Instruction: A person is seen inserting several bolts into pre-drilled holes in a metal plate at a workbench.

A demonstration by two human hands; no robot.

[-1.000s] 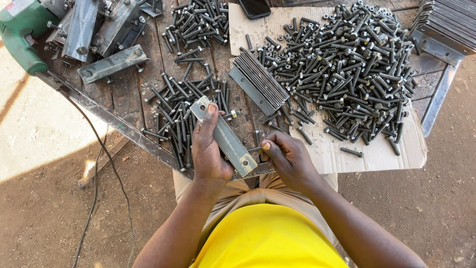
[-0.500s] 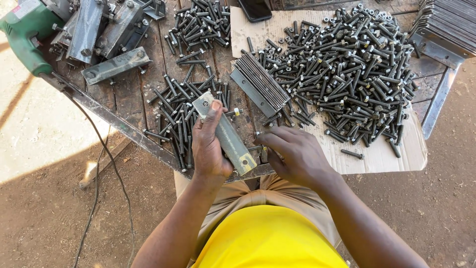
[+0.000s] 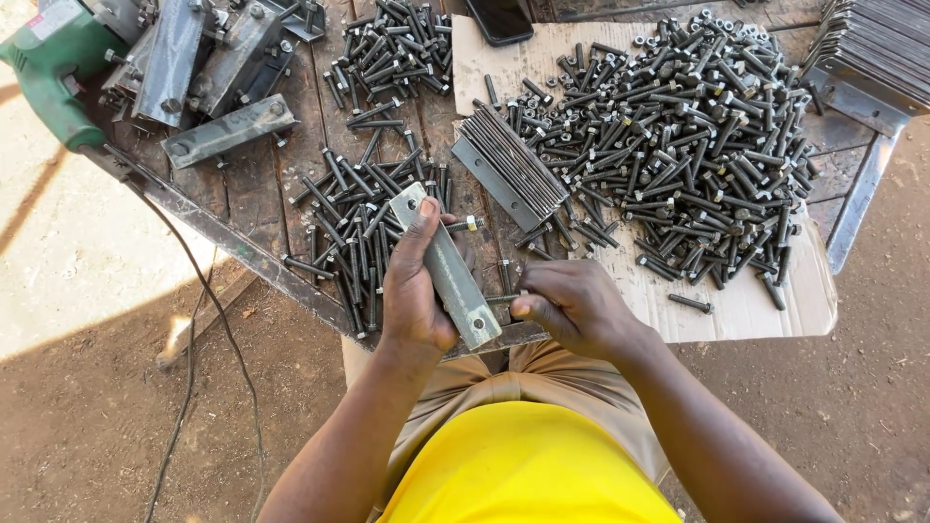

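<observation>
At the bench's (image 3: pixel 242 254) near edge, your left hand (image 3: pixel 412 291) is clenched around a flat metal bar (image 3: pixel 448 268), while your right hand (image 3: pixel 572 305) pinches a bolt (image 3: pixel 504 298) against the bar's lower hole, beside loose bolts (image 3: pixel 358 232).

Hard daylight, bright overall; sunlit ground (image 3: pixel 58 281) at left is nearly blown out, with a sharp-edged shadow falling across the dirt below the surface (image 3: pixel 242 257). Focus is crisp centre-frame, no motion blur; mild wide-angle bending at the edges.
</observation>
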